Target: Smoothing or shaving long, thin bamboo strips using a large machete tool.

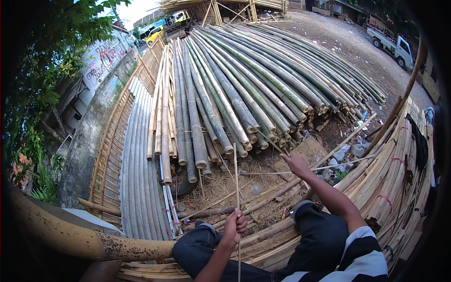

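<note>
Here, the left hand [233, 226] grips a slim, straight bamboo strip [236, 183], the right hand [297, 165] curled, its hold unclear

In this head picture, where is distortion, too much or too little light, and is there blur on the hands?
Head view: toward the rim, the grey corrugated sheet looks curved, and the corners are black; head view, upper left: the sky is almost washed out, while the foliage is partly dark; head view, centre: left hand and right hand show no strong blur.
</note>
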A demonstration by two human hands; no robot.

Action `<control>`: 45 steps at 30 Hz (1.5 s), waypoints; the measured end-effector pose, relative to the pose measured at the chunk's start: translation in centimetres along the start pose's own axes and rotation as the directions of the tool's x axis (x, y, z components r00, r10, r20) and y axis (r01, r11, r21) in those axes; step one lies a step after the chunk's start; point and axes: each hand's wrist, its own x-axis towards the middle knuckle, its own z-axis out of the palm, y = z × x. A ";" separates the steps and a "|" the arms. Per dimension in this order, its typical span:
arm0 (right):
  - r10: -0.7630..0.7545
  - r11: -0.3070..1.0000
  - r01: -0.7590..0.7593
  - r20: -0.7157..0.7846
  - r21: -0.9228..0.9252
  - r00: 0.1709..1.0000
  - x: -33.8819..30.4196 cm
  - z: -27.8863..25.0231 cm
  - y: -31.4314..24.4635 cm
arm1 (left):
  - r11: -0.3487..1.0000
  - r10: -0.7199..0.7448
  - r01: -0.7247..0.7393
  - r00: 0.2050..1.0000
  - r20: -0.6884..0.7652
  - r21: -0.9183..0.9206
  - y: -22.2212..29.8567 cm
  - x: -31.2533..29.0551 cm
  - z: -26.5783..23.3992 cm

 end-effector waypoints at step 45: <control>-0.483 0.819 0.571 0.478 -0.050 0.734 -8.2 2.4 -11.7 | 0.886 0.225 -0.141 0.964 -0.143 0.442 -1.9 1.2 2.0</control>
